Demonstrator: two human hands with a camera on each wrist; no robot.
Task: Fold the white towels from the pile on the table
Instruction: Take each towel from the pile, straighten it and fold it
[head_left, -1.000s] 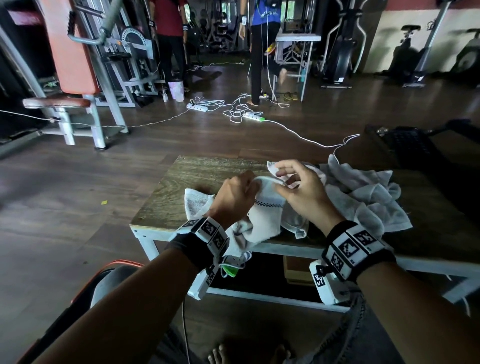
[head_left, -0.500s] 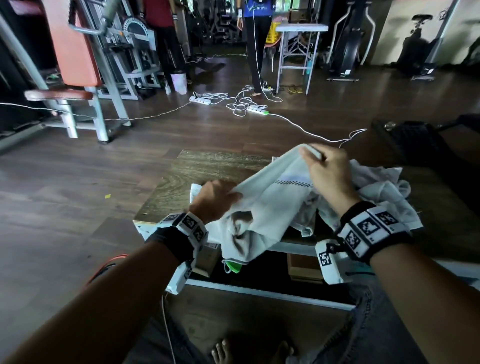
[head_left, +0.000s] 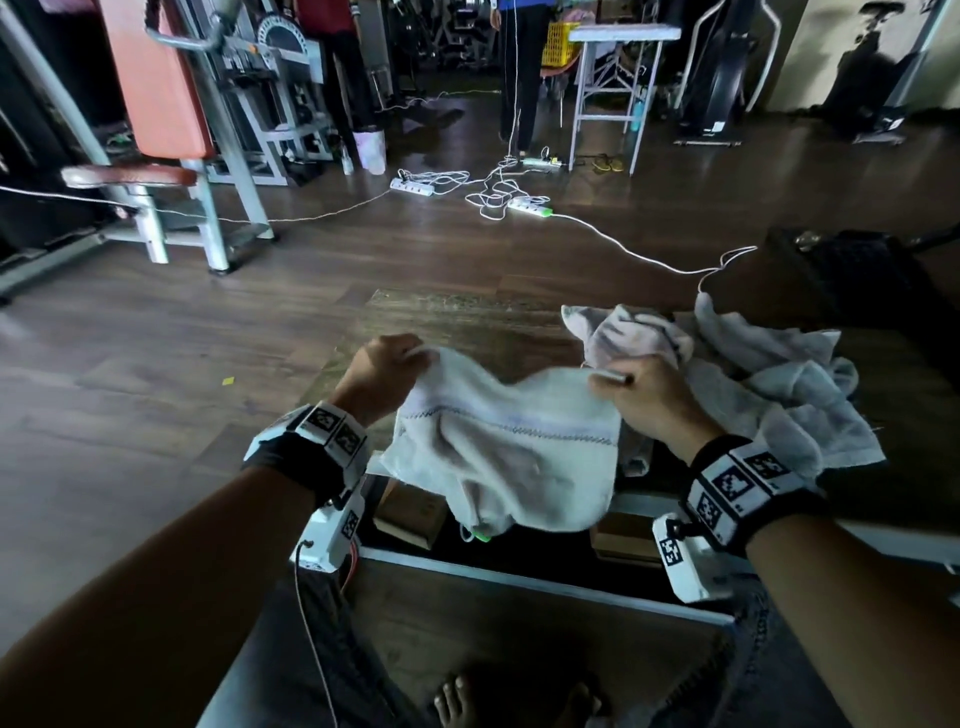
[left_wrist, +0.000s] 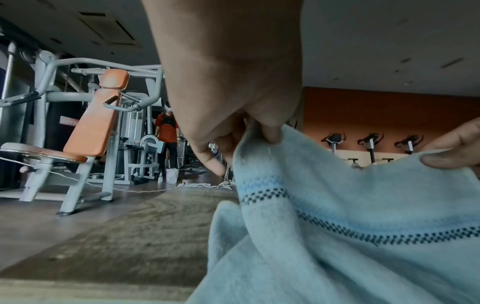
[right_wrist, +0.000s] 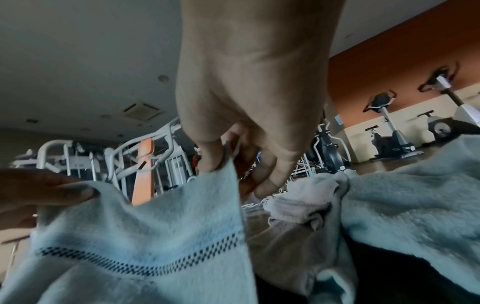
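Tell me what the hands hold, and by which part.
Both the left hand and the right hand pinch one white towel by its two top corners.

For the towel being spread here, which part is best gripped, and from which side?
Judging by its pose, the two top corners, one hand from each side. The left hand and right hand pinch the towel along the edge near the stitched band, so the rest hangs open, ready to fold.
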